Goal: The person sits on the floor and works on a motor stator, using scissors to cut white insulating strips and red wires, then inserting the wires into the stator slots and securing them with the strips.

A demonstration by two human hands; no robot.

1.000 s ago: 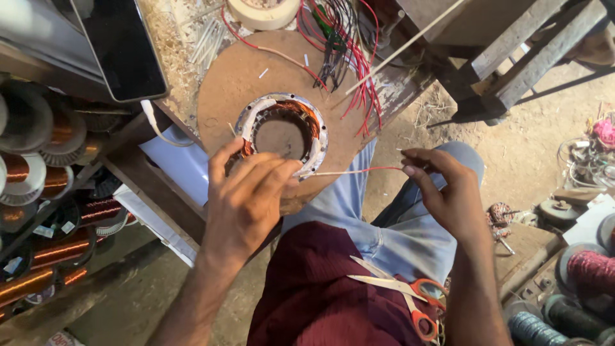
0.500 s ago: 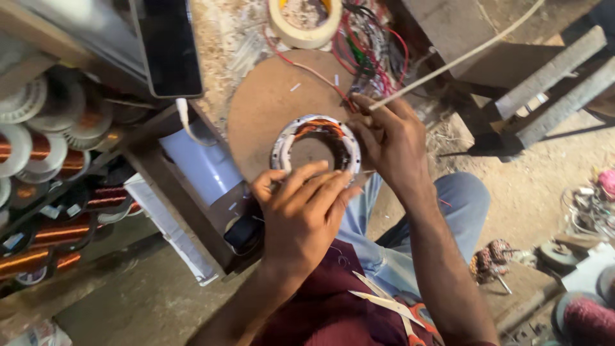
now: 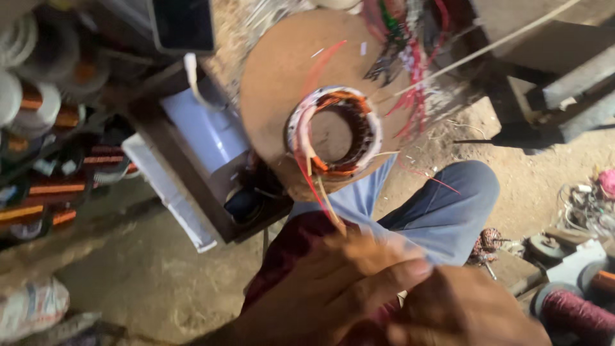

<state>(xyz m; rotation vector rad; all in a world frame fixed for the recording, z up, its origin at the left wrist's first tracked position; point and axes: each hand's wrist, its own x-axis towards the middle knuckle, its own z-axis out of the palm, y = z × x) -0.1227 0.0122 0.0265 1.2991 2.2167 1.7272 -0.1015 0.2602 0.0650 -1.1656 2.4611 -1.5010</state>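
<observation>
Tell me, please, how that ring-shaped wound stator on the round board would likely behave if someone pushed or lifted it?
The stator looks like a metal ring packed with copper windings, so it is probably heavy for its size and stiff. Lying flat on the round board, it should slide rather than roll. The red thread trailing towards the left hand seems floppy and could snag.

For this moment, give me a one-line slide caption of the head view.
Both hands, left hand and right hand, pull a thin red wire from a ring-shaped motor stator on a round wooden board.
</observation>
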